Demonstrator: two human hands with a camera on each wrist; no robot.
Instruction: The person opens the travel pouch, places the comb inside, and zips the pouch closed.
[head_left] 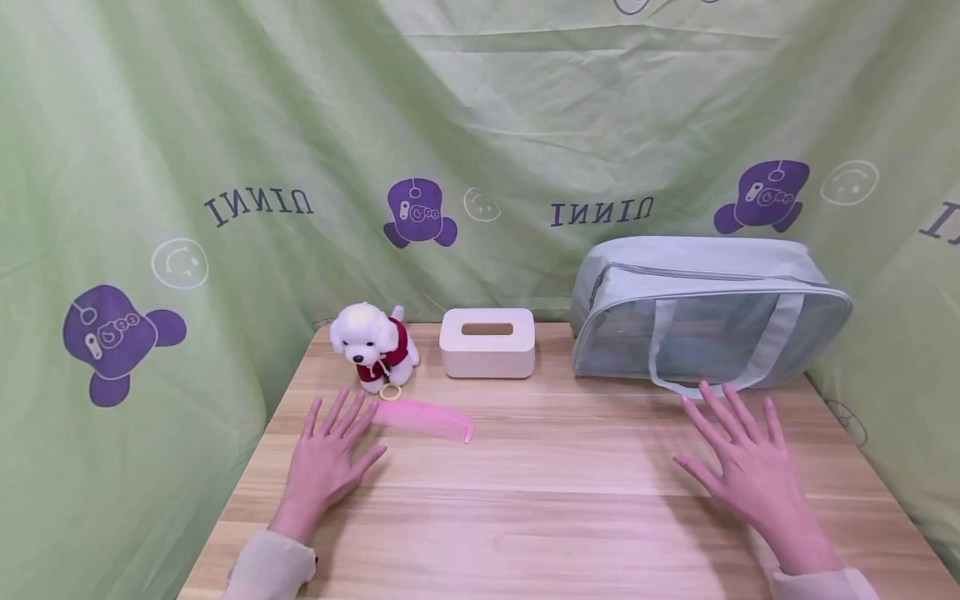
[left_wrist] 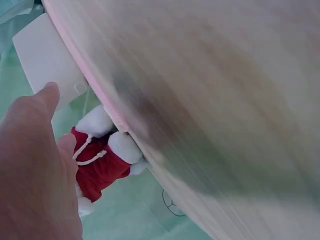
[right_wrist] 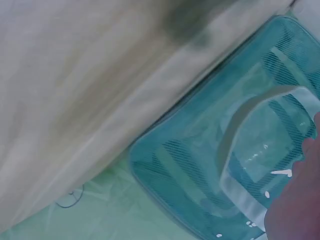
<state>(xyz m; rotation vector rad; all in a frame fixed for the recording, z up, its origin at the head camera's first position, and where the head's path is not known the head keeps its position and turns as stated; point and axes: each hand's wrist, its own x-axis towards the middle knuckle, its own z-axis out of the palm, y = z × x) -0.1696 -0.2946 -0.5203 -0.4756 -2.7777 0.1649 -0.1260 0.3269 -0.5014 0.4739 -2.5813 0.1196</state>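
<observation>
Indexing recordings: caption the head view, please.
Hands spread before a plush dog, pink comb, tissue box and pale bag.

The upper part of the head view is filled by a pale green, softly folded cloth (head_left: 322, 100), by which both sides are also covered. It is printed with purple cartoon figures (head_left: 112, 342), smiley outlines (head_left: 180, 263) and dark lettering (head_left: 258, 202). At lower centre, a wood-grain table (head_left: 525, 500) is brightened by a pinkish sheen.

Green cloth (head_left: 487, 100): purple lettering (head_left: 602, 212), looks like "INNIU", twice; third cut off at right edge. Script (head_left: 426, 213) on purple figures (head_left: 112, 342) unreadable.
</observation>
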